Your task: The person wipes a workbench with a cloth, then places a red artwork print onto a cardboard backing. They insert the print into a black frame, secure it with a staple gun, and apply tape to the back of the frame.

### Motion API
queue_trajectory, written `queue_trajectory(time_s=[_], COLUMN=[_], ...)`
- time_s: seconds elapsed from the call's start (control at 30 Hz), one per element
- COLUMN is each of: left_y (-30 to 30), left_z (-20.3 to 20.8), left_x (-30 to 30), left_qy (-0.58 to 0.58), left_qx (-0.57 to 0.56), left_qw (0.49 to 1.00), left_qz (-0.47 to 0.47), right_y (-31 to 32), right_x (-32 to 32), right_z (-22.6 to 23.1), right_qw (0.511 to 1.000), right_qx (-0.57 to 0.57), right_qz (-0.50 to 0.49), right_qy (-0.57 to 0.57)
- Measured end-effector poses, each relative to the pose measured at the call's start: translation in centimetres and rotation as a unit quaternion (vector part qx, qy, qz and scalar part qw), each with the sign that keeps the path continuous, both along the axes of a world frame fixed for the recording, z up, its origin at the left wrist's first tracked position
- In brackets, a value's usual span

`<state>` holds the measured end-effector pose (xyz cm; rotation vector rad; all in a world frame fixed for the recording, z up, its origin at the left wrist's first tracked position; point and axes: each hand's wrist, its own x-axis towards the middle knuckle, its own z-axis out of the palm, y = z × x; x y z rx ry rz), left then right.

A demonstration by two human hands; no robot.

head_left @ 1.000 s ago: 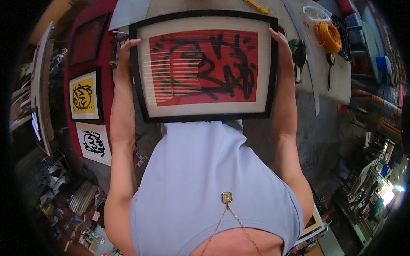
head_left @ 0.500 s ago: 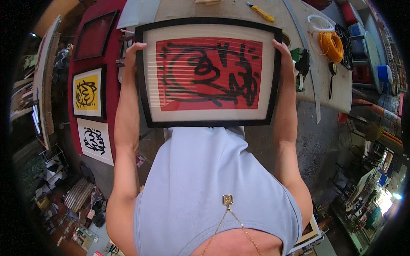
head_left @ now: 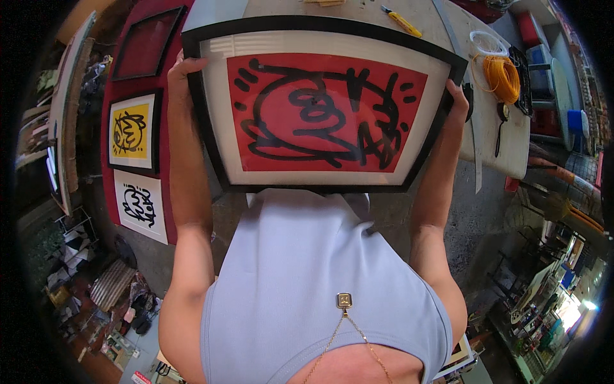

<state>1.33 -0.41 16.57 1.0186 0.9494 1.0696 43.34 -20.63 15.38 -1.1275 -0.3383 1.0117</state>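
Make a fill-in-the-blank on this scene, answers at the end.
1. The left hand and right hand hold a framed picture with black strokes on a ____ ground.
2. The framed yellow print lies to the person's ____.
3. On the table, a white coil lies beside a thicker ____ cord coil.

Missing words: red; left; orange.

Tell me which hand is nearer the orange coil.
Right: the right hand holds the framed red artwork by its right side, just left of the orange coil; the left hand holds its opposite side, farther left.
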Motion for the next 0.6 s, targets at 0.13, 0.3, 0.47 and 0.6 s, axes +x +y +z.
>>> queue_trajectory(time_s=[0.13,0.3,0.47,0.6], left_y=[0.3,-1.3,-0.6,2.1], left_z=[1.0,3.0,7.3,5.9], left_x=[-0.6,-0.1,2.2,3.7], left_qy=[0.002,0.056,0.038,-0.059], left_qx=[-0.019,-0.012,0.071,0.159], left_qw=[0.999,0.998,0.996,0.984], left_qz=[-0.026,0.032,0.031,-0.05], right_y=[-0.3,-0.5,0.5,2.7], right_x=[-0.2,0.1,-0.9,2.5], right_z=[-0.1,-1.0,3.8,3.2], right_qw=[1.0,0.999,0.987,0.982], right_qx=[0.013,0.015,0.14,0.148], right_qz=[-0.025,-0.029,-0.03,0.016], right_qy=[-0.006,-0.021,-0.078,-0.115])
